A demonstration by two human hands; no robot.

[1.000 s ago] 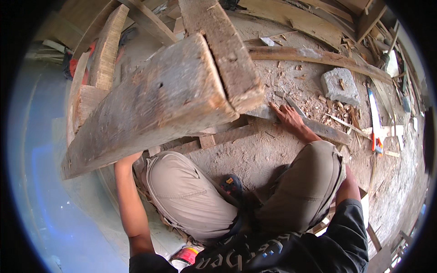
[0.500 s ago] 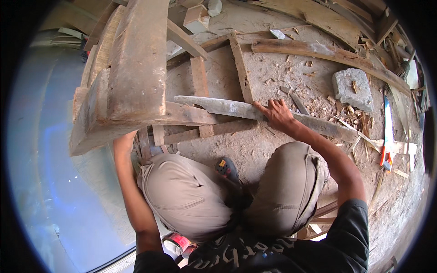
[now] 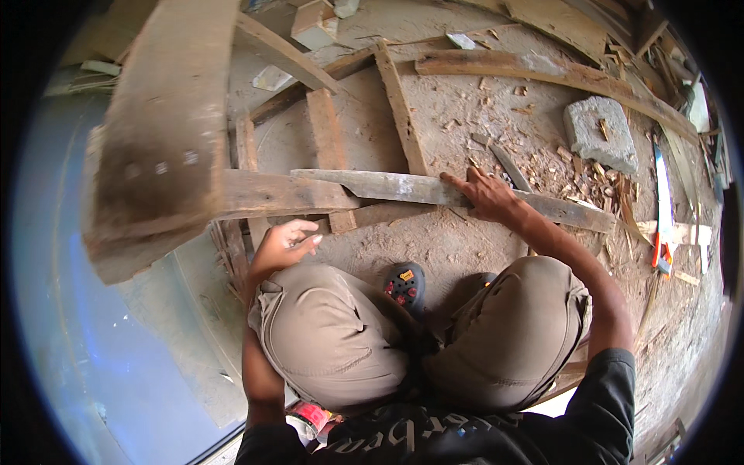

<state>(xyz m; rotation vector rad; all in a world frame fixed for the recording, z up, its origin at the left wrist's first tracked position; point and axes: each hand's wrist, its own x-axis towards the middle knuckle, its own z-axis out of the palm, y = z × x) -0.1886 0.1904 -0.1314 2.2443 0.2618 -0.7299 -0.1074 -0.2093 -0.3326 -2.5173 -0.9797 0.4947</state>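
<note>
My right hand (image 3: 488,194) grips a long, weathered grey plank (image 3: 395,184) from above, its index finger stretched along the wood. The plank lies across a ladder-like frame of brown boards, beside a brown board (image 3: 279,194). My left hand (image 3: 288,244) is empty just above my left knee, fingers loosely bent and apart, a little nearer to me than that board. At the left, a thick, worn wooden beam (image 3: 167,101) rises close to the camera and hides part of the frame.
A grey stone block (image 3: 601,132) sits right among wood chips. Beyond it runs a long brown timber (image 3: 542,70). A handsaw (image 3: 662,209) with an orange-and-white handle lies at the far right. A blue-grey sheet (image 3: 132,341) covers the left side. A red-labelled can (image 3: 310,418) stands near my left leg.
My left hand has come out from behind the thick beam and moved right, into view. The beam appears further left. My right hand stays on the plank.
</note>
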